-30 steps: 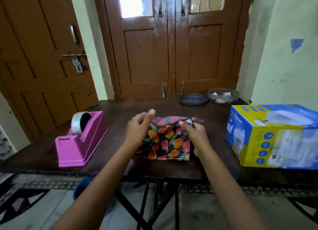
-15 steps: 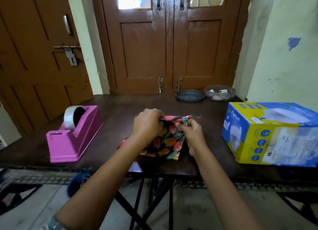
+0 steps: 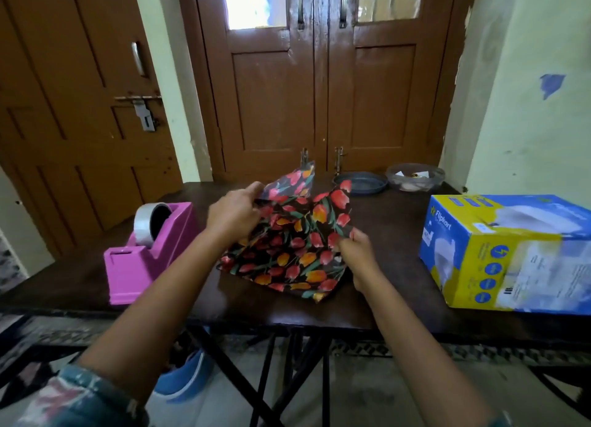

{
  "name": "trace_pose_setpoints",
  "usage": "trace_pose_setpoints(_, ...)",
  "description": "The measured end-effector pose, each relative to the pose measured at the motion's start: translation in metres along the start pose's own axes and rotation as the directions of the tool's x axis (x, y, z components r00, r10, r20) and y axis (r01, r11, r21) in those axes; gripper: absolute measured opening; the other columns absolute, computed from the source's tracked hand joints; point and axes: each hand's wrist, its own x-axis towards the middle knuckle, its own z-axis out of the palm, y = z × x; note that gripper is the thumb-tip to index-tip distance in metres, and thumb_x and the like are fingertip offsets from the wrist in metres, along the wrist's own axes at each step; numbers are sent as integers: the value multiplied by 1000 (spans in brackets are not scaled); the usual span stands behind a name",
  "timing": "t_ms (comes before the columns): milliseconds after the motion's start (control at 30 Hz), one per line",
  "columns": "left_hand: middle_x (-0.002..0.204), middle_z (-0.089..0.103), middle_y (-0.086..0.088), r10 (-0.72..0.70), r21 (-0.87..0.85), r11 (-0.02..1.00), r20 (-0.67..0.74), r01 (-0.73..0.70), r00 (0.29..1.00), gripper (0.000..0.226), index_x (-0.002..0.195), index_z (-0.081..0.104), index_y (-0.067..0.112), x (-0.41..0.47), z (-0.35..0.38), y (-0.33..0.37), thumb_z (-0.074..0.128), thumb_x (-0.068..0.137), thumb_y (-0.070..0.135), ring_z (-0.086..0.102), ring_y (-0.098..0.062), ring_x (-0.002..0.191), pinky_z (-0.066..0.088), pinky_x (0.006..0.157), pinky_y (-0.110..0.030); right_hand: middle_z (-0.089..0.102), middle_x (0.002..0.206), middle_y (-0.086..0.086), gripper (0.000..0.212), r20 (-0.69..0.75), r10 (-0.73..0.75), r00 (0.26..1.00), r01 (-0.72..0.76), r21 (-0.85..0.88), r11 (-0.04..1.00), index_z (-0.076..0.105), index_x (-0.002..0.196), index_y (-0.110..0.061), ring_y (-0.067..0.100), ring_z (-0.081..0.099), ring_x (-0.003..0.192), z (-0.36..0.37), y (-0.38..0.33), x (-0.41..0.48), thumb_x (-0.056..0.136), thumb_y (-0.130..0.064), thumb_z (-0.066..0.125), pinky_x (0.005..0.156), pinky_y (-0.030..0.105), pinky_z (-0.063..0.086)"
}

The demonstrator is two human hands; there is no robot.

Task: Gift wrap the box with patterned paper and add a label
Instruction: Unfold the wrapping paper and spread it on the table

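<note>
1. Left hand (image 3: 235,214) raised over the middle of the table (image 3: 399,228), fingers curled, pinching the upper left edge of the patterned paper (image 3: 297,244) between thumb and fingertips.
2. Right hand (image 3: 358,254) lower and nearer, fingers bent, gripping the paper's right edge.
3. Paper partly unfolded between both hands, lifted at the far side, two corners pointing up toward the doors (image 3: 319,107). Near corner low over the tabletop; touching it or not, cannot tell. Black ground, red and orange tulips, green leaves.
4. Blue and yellow box (image 3: 499,257) lying at the table's right end, well apart from the paper, touched by neither hand.
5. Pink tape dispenser (image 3: 140,266) at the left end, roll of clear tape (image 3: 148,220) seated in it, near the left forearm.
6. Along the far edge, dark shallow dish (image 3: 359,183) just beside a clear bowl (image 3: 414,177); contents of the bowl too blurred to tell.
7. Patterned sleeve (image 3: 80,394) at the lower left corner.
</note>
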Motion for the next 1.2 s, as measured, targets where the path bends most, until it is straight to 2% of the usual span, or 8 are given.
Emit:
trace_pose_setpoints(200,117,59,-4,102,126,986,37,-106,994,61,122,49,25,-5,9,18,35,84,71,56,-23,105,46,70,-32,62,98,0,20,31,-140,990,141,-18,990,57,107,-13,14,58,90,3,-30,-6,88,-22,60,68,24,45)
trace_pose_setpoints(367,108,48,-2,140,180,973,25,-142,990,38,102,54,24,2,1,34,58,82,56,45,-16,98,43,75,-30,59,85,12,8,93,-139,986,151,-145,978,60,87,-8,20,55,79,6,-46,-4,87,-11,52,67,31,43)
trace_pose_setpoints(467,119,55,1,200,16,979,77,-202,977,49,123,44,26,6,-4,40,65,82,41,53,-16,103,49,76,-31,54,80,10,7,96,-148,984,164,-192,968,55,82,-12,20,51,76,2,-52,-2,84,-7,51,64,31,40)
trace_pose_setpoints(600,126,55,2,330,81,938,99,-338,939,57,134,38,31,6,-5,53,64,84,32,55,-14,104,50,71,-27,57,102,11,21,138,-87,987,100,-93,991,49,107,-14,24,56,96,-1,-62,-9,87,-6,48,85,37,49)
trace_pose_setpoints(767,117,60,8,401,125,908,25,-401,916,47,124,49,35,5,-7,57,67,81,41,55,-12,100,48,72,-31,60,101,8,21,126,-142,982,142,3,990,57,109,-8,19,57,94,-2,-72,-15,92,-20,52,75,29,46)
trace_pose_setpoints(900,97,65,5,204,-223,948,-116,-226,972,9,92,65,29,16,-17,36,66,84,25,59,-9,86,48,70,-26,67,100,22,14,53,-219,974,220,-12,975,65,97,3,26,63,92,-12,-71,-10,87,-6,59,74,33,48)
trace_pose_setpoints(1067,78,61,-2,-116,-417,909,-290,-16,950,7,86,66,15,26,-38,-9,60,86,11,56,-17,78,40,58,-22,66,101,26,13,-197,-115,974,113,-21,993,63,82,-1,38,62,98,-29,-73,14,83,-13,64,85,54,50)
trace_pose_setpoints(1200,76,59,-3,-328,-542,825,-226,162,917,9,84,64,14,26,-43,-48,61,87,21,54,-19,81,39,62,-25,66,103,23,11,-269,-77,960,81,3,997,61,79,-5,36,61,100,-32,-80,23,86,-14,61,87,53,49)
